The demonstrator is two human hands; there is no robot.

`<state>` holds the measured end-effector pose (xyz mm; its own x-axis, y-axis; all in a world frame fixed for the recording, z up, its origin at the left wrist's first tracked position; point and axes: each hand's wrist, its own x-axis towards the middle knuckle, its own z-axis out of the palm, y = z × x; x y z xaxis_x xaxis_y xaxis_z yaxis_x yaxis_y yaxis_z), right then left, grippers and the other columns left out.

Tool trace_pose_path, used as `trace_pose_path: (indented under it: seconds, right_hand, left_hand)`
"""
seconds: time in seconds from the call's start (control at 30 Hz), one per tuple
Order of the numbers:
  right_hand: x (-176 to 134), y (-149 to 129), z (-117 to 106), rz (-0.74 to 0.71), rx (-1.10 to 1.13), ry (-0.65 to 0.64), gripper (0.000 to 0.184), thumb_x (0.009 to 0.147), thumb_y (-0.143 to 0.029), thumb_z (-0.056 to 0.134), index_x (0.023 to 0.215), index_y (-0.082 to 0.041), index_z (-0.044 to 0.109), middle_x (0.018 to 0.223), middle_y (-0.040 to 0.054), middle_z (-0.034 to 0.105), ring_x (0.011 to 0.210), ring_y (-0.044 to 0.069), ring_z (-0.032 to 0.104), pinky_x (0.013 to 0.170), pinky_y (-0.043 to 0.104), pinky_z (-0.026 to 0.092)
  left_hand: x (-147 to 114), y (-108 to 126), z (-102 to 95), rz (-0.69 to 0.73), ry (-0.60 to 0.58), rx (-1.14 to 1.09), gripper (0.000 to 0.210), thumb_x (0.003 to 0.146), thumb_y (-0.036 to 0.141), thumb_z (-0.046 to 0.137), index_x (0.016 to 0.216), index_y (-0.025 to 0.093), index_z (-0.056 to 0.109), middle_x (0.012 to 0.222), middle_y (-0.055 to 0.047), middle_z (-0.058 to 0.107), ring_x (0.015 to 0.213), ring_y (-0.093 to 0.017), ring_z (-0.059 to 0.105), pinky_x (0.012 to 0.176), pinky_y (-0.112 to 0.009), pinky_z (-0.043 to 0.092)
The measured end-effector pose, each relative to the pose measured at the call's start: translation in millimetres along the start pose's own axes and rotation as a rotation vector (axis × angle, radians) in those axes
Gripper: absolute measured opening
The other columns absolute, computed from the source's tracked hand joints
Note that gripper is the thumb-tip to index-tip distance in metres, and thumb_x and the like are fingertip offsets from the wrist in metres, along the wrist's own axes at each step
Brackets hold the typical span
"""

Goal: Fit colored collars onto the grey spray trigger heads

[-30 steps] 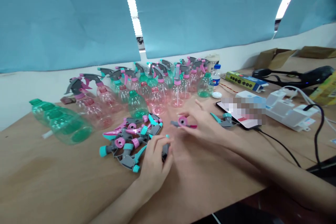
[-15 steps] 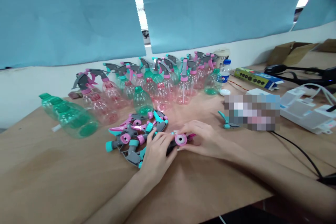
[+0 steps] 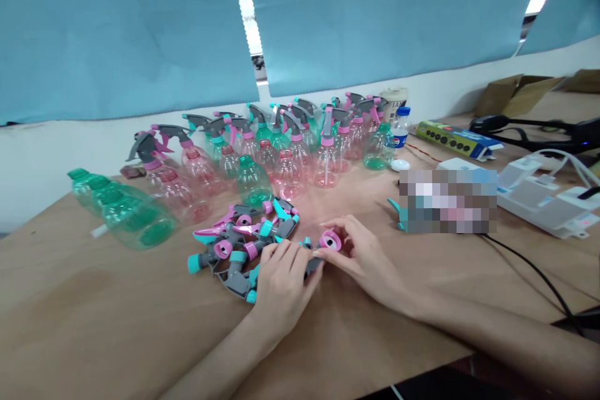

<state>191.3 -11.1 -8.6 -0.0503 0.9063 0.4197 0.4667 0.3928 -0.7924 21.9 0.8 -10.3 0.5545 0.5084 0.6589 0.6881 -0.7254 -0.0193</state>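
Both hands are closed on one trigger spray head (image 3: 330,240) with a pink collar and a grey body, held low over the table. My left hand (image 3: 284,275) wraps the grey body, hiding most of it. The fingers of my right hand (image 3: 364,256) pinch around the pink collar, whose round opening faces up. Just left of my left hand lies a pile of loose spray heads (image 3: 238,280) in grey, pink and turquoise. Behind it stand green and pink clear bottles, among them an uncapped green bottle (image 3: 254,180) and an uncapped pink one (image 3: 289,176).
More bottles with spray heads fitted (image 3: 327,156) stand along the wall. Green bottles (image 3: 135,215) are at the left. On the right are a Pepsi bottle (image 3: 400,132), a printed box (image 3: 452,139), a clear plastic tray (image 3: 544,194) and a black cable (image 3: 534,262).
The spray head's pink collar has tilted and shifted slightly up and right. My right hand's fingers have moved round it, while my left hand keeps its hold on the body.
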Motion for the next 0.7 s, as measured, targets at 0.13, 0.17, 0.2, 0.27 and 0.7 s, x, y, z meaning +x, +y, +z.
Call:
trace_pose_path:
  seconds: [0.13,0.17,0.2,0.27,0.7]
  right_hand:
    - [0,8,4,-0.007,0.150,-0.099,0.025,0.078,-0.034,0.070,0.095,-0.021,0.058,0.089,-0.0002,0.062,0.079,0.015,0.059,0.068,0.026,0.050]
    - [0,11,4,-0.028,0.161,-0.111,0.026,0.076,-0.034,0.071,0.095,-0.021,0.059,0.089,-0.0003,0.062,0.081,0.016,0.059,0.070,0.027,0.050]
    - [1,13,3,-0.049,0.166,-0.115,0.027,0.076,-0.033,0.072,0.096,-0.022,0.059,0.090,-0.0002,0.063,0.083,0.016,0.060,0.072,0.027,0.050]
    - [2,16,3,-0.084,0.152,-0.109,0.028,0.076,-0.032,0.072,0.100,-0.023,0.060,0.094,0.0006,0.064,0.087,0.017,0.060,0.076,0.030,0.050]
    - [7,21,-7,-0.270,-0.104,-0.007,0.030,0.077,-0.029,0.070,0.106,-0.024,0.065,0.135,0.0106,0.042,0.128,0.028,0.040,0.103,0.046,0.040]
  left_hand:
    - [-3,1,4.5,-0.042,-0.059,-0.110,0.016,0.090,0.026,0.053,0.077,0.017,0.053,0.070,-0.001,0.061,0.068,-0.019,0.055,0.066,-0.034,0.037]
    - [-4,1,5.4,-0.056,-0.076,-0.146,0.013,0.090,0.025,0.052,0.080,0.017,0.053,0.072,-0.001,0.061,0.070,-0.019,0.055,0.068,-0.034,0.037]
    - [-4,0,6.1,-0.065,-0.090,-0.176,0.010,0.090,0.023,0.051,0.082,0.017,0.053,0.073,-0.001,0.062,0.071,-0.019,0.055,0.069,-0.035,0.038]
    - [-4,0,7.1,-0.065,-0.111,-0.213,0.008,0.089,0.017,0.050,0.082,0.018,0.053,0.075,0.000,0.062,0.073,-0.018,0.056,0.072,-0.035,0.039]
    - [-3,-1,-2.2,-0.117,0.012,-0.322,0.014,0.088,0.011,0.048,0.097,0.021,0.053,0.090,-0.003,0.061,0.086,-0.019,0.057,0.077,-0.034,0.044]
